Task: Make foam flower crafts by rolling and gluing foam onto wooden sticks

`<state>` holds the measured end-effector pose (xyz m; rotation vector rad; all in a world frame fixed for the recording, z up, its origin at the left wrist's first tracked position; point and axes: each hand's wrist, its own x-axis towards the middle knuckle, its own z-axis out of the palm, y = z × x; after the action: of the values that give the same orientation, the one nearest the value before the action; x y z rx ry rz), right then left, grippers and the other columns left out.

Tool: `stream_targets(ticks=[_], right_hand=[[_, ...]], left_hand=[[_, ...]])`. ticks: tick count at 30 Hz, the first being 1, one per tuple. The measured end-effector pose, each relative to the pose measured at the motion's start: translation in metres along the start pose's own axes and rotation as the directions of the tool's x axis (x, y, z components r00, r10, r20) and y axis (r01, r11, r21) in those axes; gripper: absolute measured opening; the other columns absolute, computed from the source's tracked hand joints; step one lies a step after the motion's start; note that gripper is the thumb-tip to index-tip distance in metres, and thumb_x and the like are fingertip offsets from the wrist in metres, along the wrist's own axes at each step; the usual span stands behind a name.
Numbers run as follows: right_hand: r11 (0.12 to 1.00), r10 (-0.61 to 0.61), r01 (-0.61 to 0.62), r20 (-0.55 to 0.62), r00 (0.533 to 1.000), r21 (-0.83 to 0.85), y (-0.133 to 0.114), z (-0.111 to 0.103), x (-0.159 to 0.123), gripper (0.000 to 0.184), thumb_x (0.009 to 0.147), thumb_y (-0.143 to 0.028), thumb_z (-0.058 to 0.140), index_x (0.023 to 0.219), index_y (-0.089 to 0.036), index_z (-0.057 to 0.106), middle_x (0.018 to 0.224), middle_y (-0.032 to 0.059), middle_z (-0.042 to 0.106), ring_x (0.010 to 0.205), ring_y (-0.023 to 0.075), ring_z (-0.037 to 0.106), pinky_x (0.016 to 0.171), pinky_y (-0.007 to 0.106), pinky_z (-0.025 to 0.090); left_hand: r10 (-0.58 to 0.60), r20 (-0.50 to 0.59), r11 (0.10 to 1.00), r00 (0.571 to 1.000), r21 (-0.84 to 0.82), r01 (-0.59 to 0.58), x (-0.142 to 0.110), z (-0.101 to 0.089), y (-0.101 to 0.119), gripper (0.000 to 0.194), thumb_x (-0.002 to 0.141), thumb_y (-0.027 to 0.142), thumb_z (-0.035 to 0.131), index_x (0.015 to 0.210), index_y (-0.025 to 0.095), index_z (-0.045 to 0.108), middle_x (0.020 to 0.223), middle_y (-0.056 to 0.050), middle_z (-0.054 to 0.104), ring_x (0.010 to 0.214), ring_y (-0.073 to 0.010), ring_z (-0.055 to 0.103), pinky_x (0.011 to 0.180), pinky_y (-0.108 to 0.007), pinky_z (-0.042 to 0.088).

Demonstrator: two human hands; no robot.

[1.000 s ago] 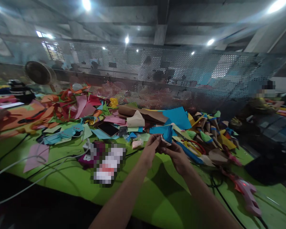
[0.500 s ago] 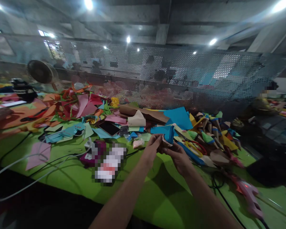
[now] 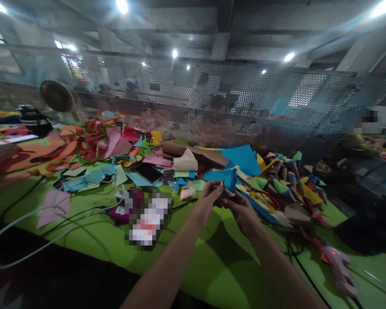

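Note:
Both my hands meet above the green table (image 3: 212,266), pinching a small rolled piece of blue paper (image 3: 232,180). My left hand (image 3: 209,199) grips its left side with fingers closed. My right hand (image 3: 241,210) holds it from below and the right, fingers curled around it. A pale inner layer shows at the roll's edge. Just behind the hands lie loose blue sheets (image 3: 241,159) and a heap of coloured paper cones (image 3: 286,176).
Coloured paper scraps (image 3: 109,141) cover the table's far half. A phone (image 3: 148,172) lies among them; white and black cables (image 3: 35,219) run at the left. A pink glue gun (image 3: 337,264) lies at the right. A fan (image 3: 56,96) and perforated metal screen (image 3: 212,94) stand behind. A person sits far right.
The hands stay together on the blue roll, turning it slightly so it stands narrower. The view has shifted a little; nothing else on the table moved.

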<state>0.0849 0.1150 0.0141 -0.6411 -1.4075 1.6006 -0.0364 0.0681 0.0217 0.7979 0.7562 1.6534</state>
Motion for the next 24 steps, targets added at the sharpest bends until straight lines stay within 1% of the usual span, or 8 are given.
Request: stream_targets(ticks=[5, 11, 17, 20, 24], right_hand=[[1.0, 0.007, -0.007, 0.0, 1.0, -0.003, 0.0007, -0.0007, 0.0006, 0.033, 0.06, -0.037, 0.09, 0.087, -0.024, 0.076, 0.077, 0.0017, 0.069, 0.066, 0.017, 0.052, 0.067, 0.033, 0.042], [1.0, 0.009, -0.008, -0.013, 1.0, 0.011, -0.001, 0.0001, 0.0004, 0.035, 0.058, -0.037, 0.091, 0.087, -0.025, 0.076, 0.077, 0.0012, 0.069, 0.066, 0.0164, 0.051, 0.066, 0.033, 0.042], [1.0, 0.011, -0.01, -0.006, 1.0, 0.019, 0.0016, -0.0005, 0.0013, 0.038, 0.057, -0.035, 0.091, 0.091, -0.025, 0.077, 0.077, 0.0013, 0.07, 0.066, 0.0169, 0.053, 0.066, 0.033, 0.043], [1.0, 0.011, -0.011, -0.006, 1.0, 0.021, 0.0027, -0.0008, 0.0019, 0.04, 0.057, -0.035, 0.091, 0.093, -0.025, 0.077, 0.078, 0.0015, 0.07, 0.066, 0.0167, 0.053, 0.066, 0.033, 0.042], [1.0, 0.008, -0.007, -0.02, 1.0, 0.023, 0.0017, -0.0013, 0.0014, 0.037, 0.057, -0.037, 0.091, 0.089, -0.025, 0.077, 0.074, 0.0005, 0.069, 0.064, 0.0161, 0.051, 0.065, 0.033, 0.042]], left_hand=[[0.027, 0.0, 1.0, 1.0, 0.014, -0.027, -0.0014, 0.0032, 0.0024, 0.045, 0.069, 0.054, 0.08, 0.095, 0.02, 0.065, 0.079, -0.001, 0.064, 0.064, -0.0117, 0.054, 0.061, -0.025, 0.04], [0.031, 0.016, 0.999, 0.999, 0.031, -0.032, -0.0015, 0.0026, 0.0011, 0.044, 0.072, 0.055, 0.077, 0.096, 0.02, 0.064, 0.08, -0.001, 0.065, 0.065, -0.0116, 0.053, 0.061, -0.025, 0.039], [0.064, 0.0, 0.997, 0.998, 0.046, -0.064, 0.0002, 0.0016, -0.0018, 0.047, 0.068, 0.052, 0.083, 0.097, 0.02, 0.064, 0.08, 0.0, 0.062, 0.067, -0.0114, 0.052, 0.06, -0.025, 0.038], [0.07, -0.002, 0.997, 0.998, 0.043, -0.07, 0.0013, 0.0014, -0.0031, 0.046, 0.068, 0.051, 0.083, 0.096, 0.02, 0.064, 0.081, 0.0, 0.063, 0.068, -0.0116, 0.052, 0.061, -0.025, 0.038], [0.066, 0.009, 0.997, 0.998, 0.043, -0.066, 0.0, 0.0026, -0.0021, 0.046, 0.068, 0.052, 0.083, 0.096, 0.02, 0.063, 0.083, 0.0, 0.063, 0.067, -0.0111, 0.052, 0.061, -0.026, 0.038]])
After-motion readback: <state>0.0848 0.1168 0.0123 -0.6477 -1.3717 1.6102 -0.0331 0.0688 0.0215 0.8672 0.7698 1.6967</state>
